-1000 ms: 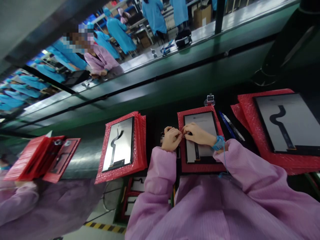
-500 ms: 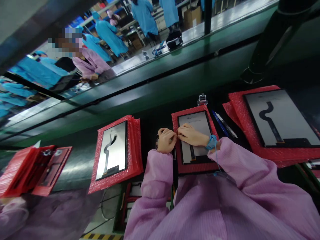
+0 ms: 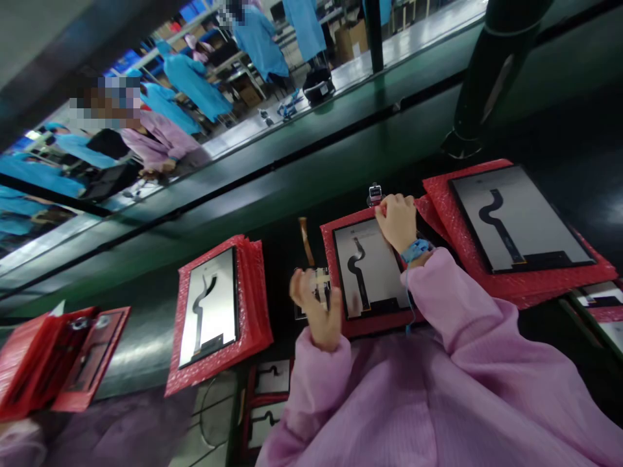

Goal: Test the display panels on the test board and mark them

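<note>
A display panel [image 3: 384,269] with a curved black flex cable lies on a red bubble-wrap sheet [image 3: 329,243] in front of me. My right hand [image 3: 398,222], with a blue band at its wrist, is at the top right corner of the sheet, its fingers curled down; what they hold, if anything, is hidden. My left hand [image 3: 318,311] is raised with thumb and fingers apart, left of the panel, over a small item with pale strips [image 3: 321,280]. Behind it lies a narrow brownish strip [image 3: 306,241]. A small clear dispenser [image 3: 374,193] stands behind the sheet.
To the right, another panel [image 3: 525,217] rests on red sheets. At left, a panel [image 3: 209,308] tops a red stack, with more red packets [image 3: 29,357] farther left. A dark green post [image 3: 481,84] rises behind. Several people work across the line.
My hands have parted: the right moved to the sheet's top right corner, the left came down and opened. The panel's cable and the brownish strip now show. The view has shifted.
</note>
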